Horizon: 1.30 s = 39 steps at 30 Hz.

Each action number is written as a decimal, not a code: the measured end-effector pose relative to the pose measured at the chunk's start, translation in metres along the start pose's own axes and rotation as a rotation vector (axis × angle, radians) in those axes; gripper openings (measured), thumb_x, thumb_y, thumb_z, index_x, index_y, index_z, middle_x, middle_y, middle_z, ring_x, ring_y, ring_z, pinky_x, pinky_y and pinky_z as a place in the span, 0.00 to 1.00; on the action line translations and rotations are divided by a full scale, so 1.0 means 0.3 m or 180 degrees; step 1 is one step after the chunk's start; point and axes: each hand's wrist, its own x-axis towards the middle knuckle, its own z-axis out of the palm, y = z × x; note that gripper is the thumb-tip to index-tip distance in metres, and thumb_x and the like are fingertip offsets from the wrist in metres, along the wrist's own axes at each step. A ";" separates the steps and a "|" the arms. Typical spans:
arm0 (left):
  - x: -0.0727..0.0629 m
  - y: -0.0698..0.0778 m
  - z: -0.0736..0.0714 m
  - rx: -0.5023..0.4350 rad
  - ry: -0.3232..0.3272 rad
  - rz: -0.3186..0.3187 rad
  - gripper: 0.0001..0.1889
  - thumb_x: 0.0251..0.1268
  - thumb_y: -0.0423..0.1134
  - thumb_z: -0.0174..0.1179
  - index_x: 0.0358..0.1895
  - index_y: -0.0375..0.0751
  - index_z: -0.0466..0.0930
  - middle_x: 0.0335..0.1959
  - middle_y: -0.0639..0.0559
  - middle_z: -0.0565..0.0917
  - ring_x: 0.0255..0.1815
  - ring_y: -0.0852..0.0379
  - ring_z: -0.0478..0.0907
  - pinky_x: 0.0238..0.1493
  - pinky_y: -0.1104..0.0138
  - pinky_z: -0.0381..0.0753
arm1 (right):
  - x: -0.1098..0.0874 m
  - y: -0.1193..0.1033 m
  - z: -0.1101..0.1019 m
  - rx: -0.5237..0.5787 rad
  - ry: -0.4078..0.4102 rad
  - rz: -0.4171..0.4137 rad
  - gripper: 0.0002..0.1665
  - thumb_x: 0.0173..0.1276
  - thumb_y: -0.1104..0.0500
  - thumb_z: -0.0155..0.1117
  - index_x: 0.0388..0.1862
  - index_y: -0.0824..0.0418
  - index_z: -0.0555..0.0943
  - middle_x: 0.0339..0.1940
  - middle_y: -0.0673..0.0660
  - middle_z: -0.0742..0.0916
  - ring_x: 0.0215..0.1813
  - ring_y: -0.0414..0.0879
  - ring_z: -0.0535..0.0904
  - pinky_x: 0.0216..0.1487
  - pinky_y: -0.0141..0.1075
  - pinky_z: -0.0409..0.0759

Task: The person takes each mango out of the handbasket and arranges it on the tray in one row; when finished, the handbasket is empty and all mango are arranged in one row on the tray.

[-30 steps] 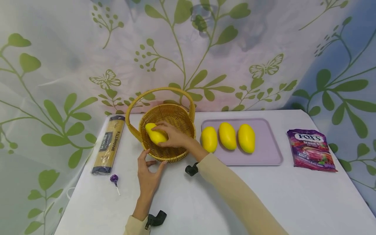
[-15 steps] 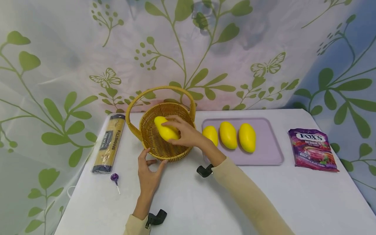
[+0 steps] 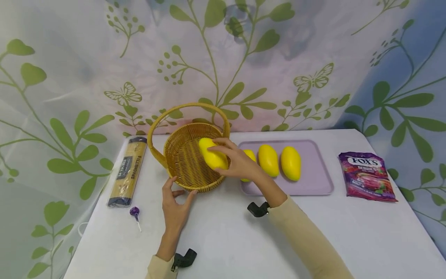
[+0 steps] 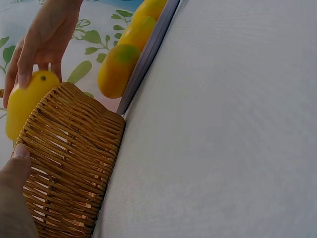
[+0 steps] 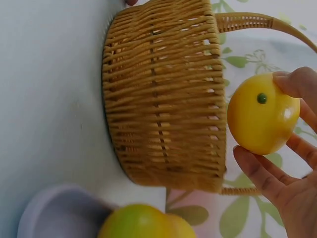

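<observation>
My right hand (image 3: 240, 161) pinches a yellow mango (image 3: 211, 154) between thumb and fingers, over the right side of a wicker basket (image 3: 188, 166). In the right wrist view the held mango (image 5: 260, 116) is raised past the basket's rim, its green stem spot showing. With thumb and fingers spread, my left hand (image 3: 175, 209) holds the basket's front left side; the left wrist view shows its thumb (image 4: 19, 153) at the rim. Three more mangoes (image 3: 268, 161) lie on a lilac tray (image 3: 315, 178), the leftmost partly hidden by the right hand.
A spaghetti pack (image 3: 128, 170) lies left of the basket, with a purple lollipop (image 3: 134, 213) in front of it. A bag of berry candy (image 3: 367, 176) lies right of the tray. The basket's tall handle (image 3: 189, 105) arches up at the back, near a leaf-patterned curtain (image 3: 223, 58).
My right hand has lifted the mango from the basket's left side and carried it right, across to the right rim. The left hand stays at the basket's front.
</observation>
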 end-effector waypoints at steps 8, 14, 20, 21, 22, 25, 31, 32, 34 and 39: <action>0.000 0.000 0.000 0.0029 -0.0001 0.0008 0.42 0.52 0.47 0.75 0.70 0.44 0.64 0.69 0.55 0.68 0.40 0.51 0.82 0.48 0.59 0.80 | -0.096 -0.003 -0.093 -0.0013 0.0168 0.0125 0.37 0.57 0.59 0.74 0.67 0.51 0.74 0.73 0.56 0.66 0.56 0.49 0.75 0.44 0.42 0.83; -0.002 0.001 0.000 0.0008 -0.0029 -0.0037 0.42 0.52 0.48 0.75 0.70 0.44 0.64 0.69 0.56 0.67 0.40 0.51 0.82 0.48 0.59 0.80 | -0.192 0.040 -0.175 -0.0185 0.0402 0.0192 0.37 0.57 0.60 0.75 0.67 0.52 0.73 0.73 0.56 0.66 0.52 0.46 0.75 0.38 0.39 0.81; -0.002 -0.001 0.000 0.0053 -0.0049 -0.0053 0.42 0.52 0.48 0.74 0.70 0.44 0.63 0.70 0.56 0.67 0.41 0.51 0.82 0.48 0.60 0.80 | -0.281 0.076 -0.267 -0.0362 0.0647 0.0371 0.38 0.54 0.64 0.76 0.65 0.55 0.74 0.73 0.58 0.66 0.56 0.51 0.76 0.38 0.38 0.80; -0.001 -0.002 -0.001 0.0057 -0.0047 -0.0049 0.42 0.52 0.48 0.74 0.70 0.44 0.63 0.70 0.56 0.67 0.41 0.51 0.82 0.48 0.60 0.80 | -0.294 0.083 -0.283 -0.0402 0.0684 0.0412 0.38 0.53 0.64 0.76 0.65 0.56 0.75 0.72 0.58 0.67 0.56 0.52 0.77 0.39 0.40 0.80; -0.001 -0.002 -0.001 0.0063 -0.0044 -0.0043 0.42 0.52 0.48 0.74 0.70 0.44 0.63 0.70 0.56 0.67 0.41 0.51 0.82 0.48 0.60 0.80 | -0.307 0.091 -0.298 -0.0443 0.0717 0.0450 0.38 0.53 0.65 0.76 0.65 0.57 0.75 0.72 0.59 0.67 0.56 0.53 0.77 0.39 0.41 0.81; -0.001 -0.002 0.000 0.0078 -0.0023 0.0001 0.42 0.52 0.47 0.74 0.70 0.44 0.64 0.70 0.55 0.67 0.40 0.51 0.82 0.47 0.59 0.80 | -0.349 0.122 -0.335 -0.0599 0.0818 0.0582 0.38 0.53 0.66 0.76 0.65 0.58 0.75 0.71 0.61 0.68 0.57 0.57 0.77 0.42 0.48 0.84; -0.001 -0.004 0.001 0.0099 -0.0001 0.0050 0.42 0.52 0.46 0.75 0.70 0.43 0.64 0.69 0.52 0.68 0.39 0.51 0.82 0.46 0.60 0.80 | -0.443 0.196 -0.380 -0.0770 0.0950 0.0831 0.39 0.52 0.67 0.77 0.65 0.59 0.76 0.70 0.63 0.68 0.58 0.59 0.74 0.42 0.27 0.81; 0.000 -0.004 0.001 0.0088 -0.0003 0.0042 0.42 0.52 0.46 0.75 0.70 0.43 0.64 0.70 0.52 0.68 0.39 0.51 0.82 0.47 0.60 0.80 | -0.457 0.204 -0.387 -0.0762 0.0959 0.0880 0.39 0.52 0.67 0.77 0.65 0.60 0.75 0.70 0.64 0.68 0.58 0.60 0.74 0.42 0.22 0.78; -0.001 -0.002 0.000 0.0058 -0.0010 0.0029 0.42 0.52 0.46 0.75 0.70 0.43 0.64 0.70 0.52 0.68 0.39 0.51 0.82 0.47 0.60 0.80 | -0.483 0.217 -0.401 -0.0756 0.0978 0.1017 0.40 0.52 0.67 0.76 0.66 0.59 0.75 0.71 0.64 0.67 0.59 0.60 0.73 0.43 0.15 0.72; -0.001 0.002 -0.001 0.0045 -0.0003 0.0051 0.42 0.52 0.46 0.75 0.69 0.42 0.64 0.69 0.52 0.68 0.39 0.50 0.82 0.46 0.59 0.80 | -0.540 0.232 -0.432 -0.0842 0.1045 0.1322 0.40 0.53 0.64 0.76 0.66 0.57 0.74 0.71 0.63 0.67 0.59 0.62 0.73 0.44 0.11 0.67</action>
